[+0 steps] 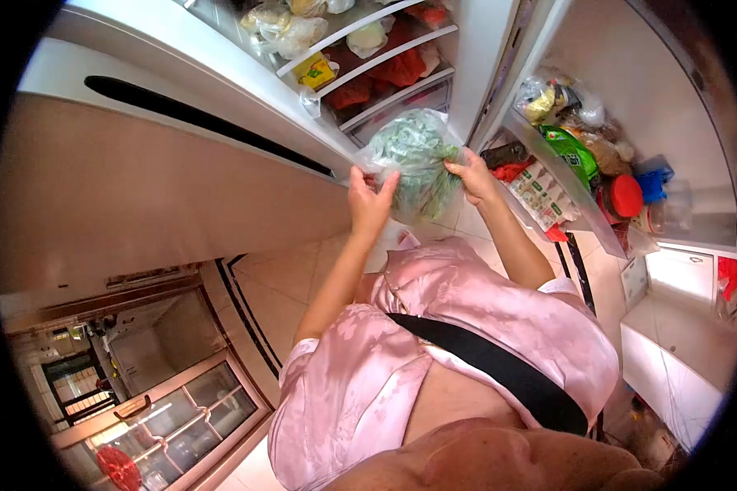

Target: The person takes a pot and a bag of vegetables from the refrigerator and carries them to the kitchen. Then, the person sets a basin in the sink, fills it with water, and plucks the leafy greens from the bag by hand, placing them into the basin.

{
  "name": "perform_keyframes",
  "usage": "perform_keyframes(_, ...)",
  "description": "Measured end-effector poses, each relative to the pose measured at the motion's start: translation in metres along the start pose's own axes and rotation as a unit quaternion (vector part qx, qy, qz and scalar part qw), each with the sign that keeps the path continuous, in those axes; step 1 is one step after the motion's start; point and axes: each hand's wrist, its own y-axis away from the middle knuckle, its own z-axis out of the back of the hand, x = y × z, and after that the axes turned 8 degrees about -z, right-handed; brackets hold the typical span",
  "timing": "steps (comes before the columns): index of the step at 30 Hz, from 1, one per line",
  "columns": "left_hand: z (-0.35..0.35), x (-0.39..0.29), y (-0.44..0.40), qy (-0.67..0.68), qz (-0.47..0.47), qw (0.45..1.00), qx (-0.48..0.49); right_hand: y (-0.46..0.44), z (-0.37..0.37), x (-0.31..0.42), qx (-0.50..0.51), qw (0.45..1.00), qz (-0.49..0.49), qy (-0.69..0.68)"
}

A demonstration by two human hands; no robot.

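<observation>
A clear plastic bag of leafy green vegetables (413, 151) is held up in front of the open fridge's lower drawer (436, 92). My left hand (372, 200) grips the bag's left side, with the thumb lying against the plastic and the other fingers partly hidden. On the opposite side, my right hand (472, 175) pinches the bag near the stems between thumb and fingers. Leaves fill the upper part of the bag, and the stems show toward the lower right.
Fridge shelves (368, 57) above hold bagged food and a yellow box (315, 71). The open right door's bin (561, 184) carries packets and a red-lidded jar (622, 196). A closed door panel (164, 188) stands left. White cabinets (671, 344) are at right.
</observation>
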Motion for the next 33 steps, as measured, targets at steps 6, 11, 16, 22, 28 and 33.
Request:
perform_keyframes(6,-0.029,0.001,0.047,-0.054,-0.008,0.998,0.036,0.043,0.049,-0.008,0.030,0.998,-0.048,0.037)
perform_keyframes(11,-0.059,-0.007,0.097,0.029,0.006,1.000,-0.008,0.086,0.094,-0.007,0.047,0.995,-0.074,0.052)
perform_keyframes(16,-0.046,-0.030,0.135,0.205,0.179,0.962,0.003,0.108,0.095,-0.006,0.086,0.988,-0.105,0.073)
perform_keyframes(22,0.001,-0.059,0.162,0.299,0.165,0.932,-0.119,0.127,0.046,-0.010,0.140,0.958,-0.134,0.213)
perform_keyframes(28,0.061,-0.040,0.206,0.328,0.218,0.886,-0.246,0.143,-0.005,-0.042,0.158,0.918,0.045,0.360)
perform_keyframes(33,0.144,-0.032,0.254,0.373,0.191,0.840,-0.343,0.195,-0.104,-0.081,0.359,0.790,0.165,0.469)
